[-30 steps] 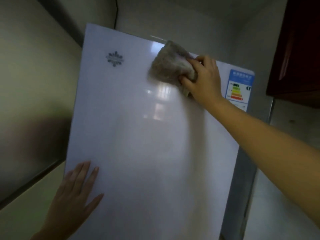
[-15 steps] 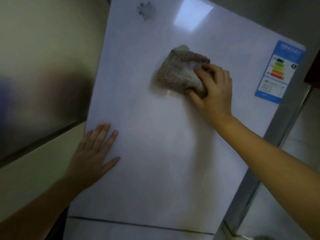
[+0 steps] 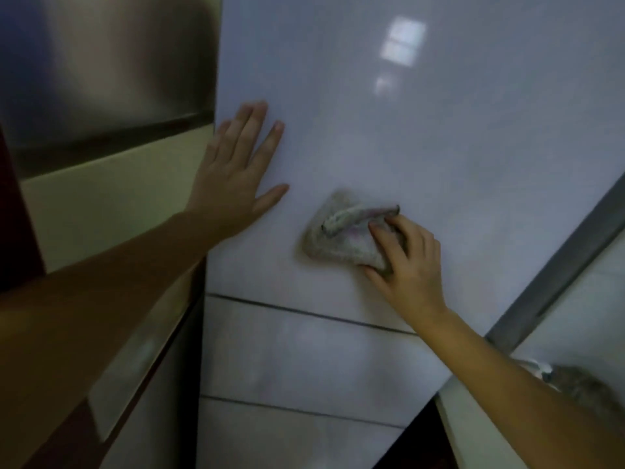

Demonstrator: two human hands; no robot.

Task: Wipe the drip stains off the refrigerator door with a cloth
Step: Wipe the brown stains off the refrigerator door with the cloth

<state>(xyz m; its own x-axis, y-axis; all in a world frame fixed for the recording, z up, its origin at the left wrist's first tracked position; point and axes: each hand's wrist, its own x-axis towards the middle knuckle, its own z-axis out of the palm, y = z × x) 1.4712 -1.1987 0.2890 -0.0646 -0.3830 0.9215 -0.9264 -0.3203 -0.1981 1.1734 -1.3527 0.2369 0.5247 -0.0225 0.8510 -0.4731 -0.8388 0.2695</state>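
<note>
Pressing a crumpled grey cloth (image 3: 341,236) against the white refrigerator door (image 3: 439,137), the right hand (image 3: 411,258) sat low on the upper panel, just above the dark seam (image 3: 304,311) dividing it from the panel below. Its fingers were curled over the cloth's right end, pinning it to the door, with the bunched bulk lying to the hand's left. The left hand (image 3: 233,177) lay flat and spread, fingers apart, bracing the door's left edge, higher up and holding nothing. No drip stains were clearly visible.
</note>
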